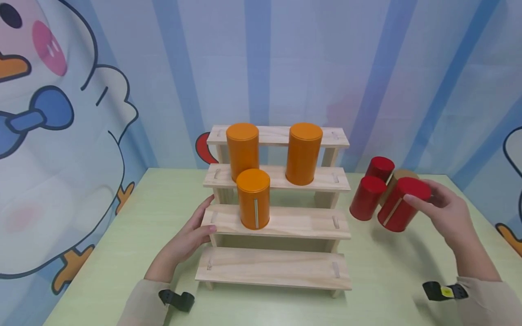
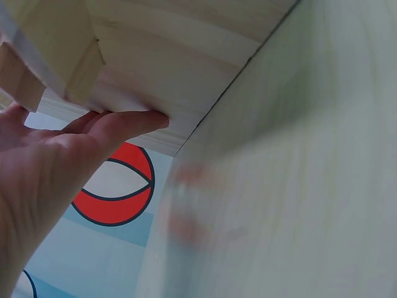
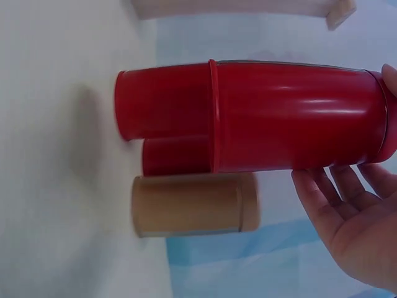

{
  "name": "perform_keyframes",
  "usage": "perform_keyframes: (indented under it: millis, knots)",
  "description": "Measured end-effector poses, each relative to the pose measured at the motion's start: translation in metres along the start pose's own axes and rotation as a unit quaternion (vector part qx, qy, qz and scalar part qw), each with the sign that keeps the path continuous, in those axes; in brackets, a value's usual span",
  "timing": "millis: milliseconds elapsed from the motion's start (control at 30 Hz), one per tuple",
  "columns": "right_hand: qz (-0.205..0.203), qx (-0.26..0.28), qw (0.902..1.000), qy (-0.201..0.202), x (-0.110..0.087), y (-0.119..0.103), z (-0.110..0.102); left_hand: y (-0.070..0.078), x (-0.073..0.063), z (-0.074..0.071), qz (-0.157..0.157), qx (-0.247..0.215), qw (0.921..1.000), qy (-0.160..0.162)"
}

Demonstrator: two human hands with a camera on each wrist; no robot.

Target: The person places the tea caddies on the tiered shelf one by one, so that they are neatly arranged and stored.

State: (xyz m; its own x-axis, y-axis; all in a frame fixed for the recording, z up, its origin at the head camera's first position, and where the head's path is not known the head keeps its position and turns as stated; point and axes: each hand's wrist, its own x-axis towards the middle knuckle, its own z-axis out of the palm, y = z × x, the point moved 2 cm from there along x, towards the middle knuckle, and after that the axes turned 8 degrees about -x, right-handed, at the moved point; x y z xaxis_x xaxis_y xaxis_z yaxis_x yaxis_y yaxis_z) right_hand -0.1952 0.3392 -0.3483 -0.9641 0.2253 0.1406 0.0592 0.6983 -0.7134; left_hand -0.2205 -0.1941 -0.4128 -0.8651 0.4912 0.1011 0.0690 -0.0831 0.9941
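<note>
My right hand (image 1: 448,210) grips a red canister (image 1: 401,208) near its lid, thumb on one side and fingers on the other. The canister is tilted and held off the table, as its shadow shows. Behind it stand two more red canisters (image 1: 368,199) and a tan canister (image 3: 192,205), partly hidden in the head view. My left hand (image 1: 187,237) holds the left end of a tiered wooden shelf (image 1: 302,222), thumb at a tier's edge and fingers against the side. Two orange canisters (image 1: 303,154) stand on the second tier from the top, and another orange canister (image 1: 253,199) one tier lower.
The shelf stands on a pale green table (image 1: 163,190). A blue striped cloth backdrop (image 1: 285,59) with cartoon figures hangs behind the table. Black straps with small devices (image 1: 444,291) sit at both wrists.
</note>
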Motion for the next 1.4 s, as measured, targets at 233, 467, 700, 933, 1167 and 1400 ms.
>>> perform_keyframes:
  millis: [233,467,700,933,1167,1400]
  knots:
    - [-0.026,0.02,0.9995,0.005,-0.01,-0.022,-0.008,0.001,0.0,0.001,-0.002,0.003,1.0,0.003]
    - [-0.013,0.025,0.9996,0.007,-0.022,-0.045,-0.011,0.0,0.0,0.001,-0.006,0.003,1.0,0.004]
    - [-0.014,0.037,0.9991,0.012,-0.032,-0.069,-0.01,0.0,0.0,0.001,-0.006,0.006,1.0,0.005]
    - [-0.058,0.049,0.9969,0.02,-0.039,-0.089,-0.005,0.001,0.0,0.001,-0.011,0.006,0.9999,0.01]
    - [-0.077,0.077,0.9941,-0.003,-0.042,-0.11,0.008,0.001,0.0,0.001,-0.007,0.005,0.9999,0.008]
    - [-0.094,0.096,0.9903,-0.036,-0.047,-0.134,0.027,0.002,-0.001,0.002,-0.004,0.004,1.0,0.005]
